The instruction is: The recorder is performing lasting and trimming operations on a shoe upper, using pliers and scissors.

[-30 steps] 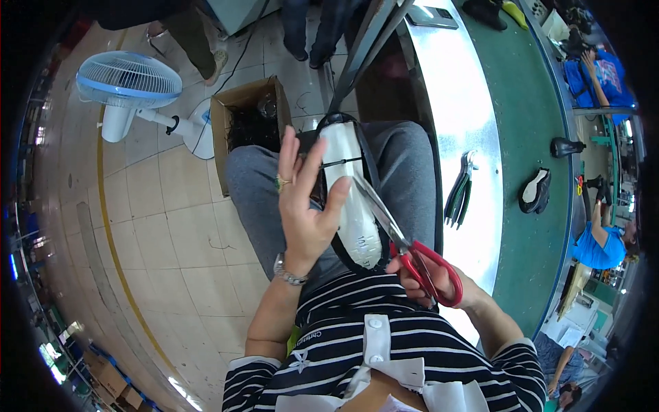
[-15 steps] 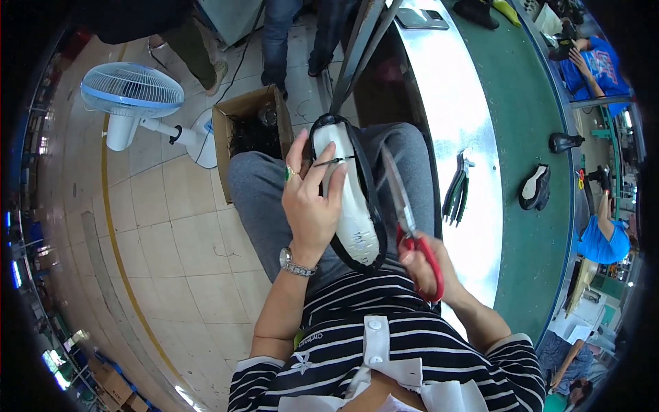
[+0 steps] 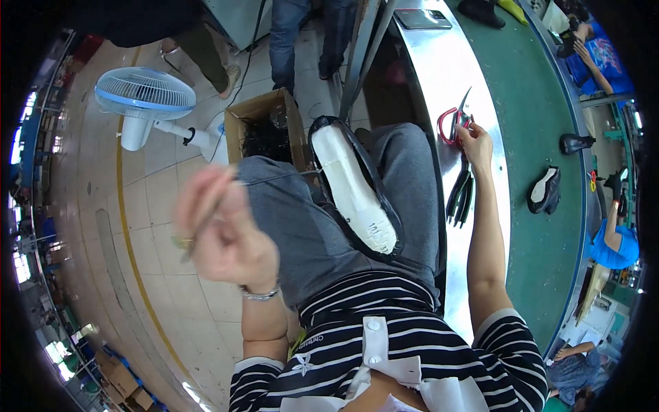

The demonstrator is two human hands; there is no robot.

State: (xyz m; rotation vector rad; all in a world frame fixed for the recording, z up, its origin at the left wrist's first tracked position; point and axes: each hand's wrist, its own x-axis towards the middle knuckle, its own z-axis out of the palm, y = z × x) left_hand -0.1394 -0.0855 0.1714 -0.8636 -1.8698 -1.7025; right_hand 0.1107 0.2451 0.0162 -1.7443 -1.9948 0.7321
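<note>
A black shoe upper with a white insole board (image 3: 353, 189) lies sole-up on my lap, its toe end away from me. Left of it, my left hand (image 3: 226, 233) is raised and smeared by motion, its fingers closed on a thin dark cord (image 3: 274, 178) that stretches to the side of the shoe. My right hand (image 3: 475, 145) is on the metal bench, fingers pinched at the handles of red-handled scissors (image 3: 447, 125) whose blades point away from me. Pliers with dark green handles (image 3: 461, 199) lie just below, their head partly hidden by that hand.
A cardboard box (image 3: 237, 137) holding dark scraps stands beyond my left knee, with a white-blue fan (image 3: 144, 93) beside it. A phone (image 3: 422, 19) lies on the metal bench (image 3: 484, 254). Shoes (image 3: 544, 190) sit on the green belt (image 3: 528, 275). People stand ahead and work at right.
My right hand has carried the scissors from beside the shoe to the bench by the pliers. My left hand has left the shoe, moving left with the cord. The shoe has tilted slightly.
</note>
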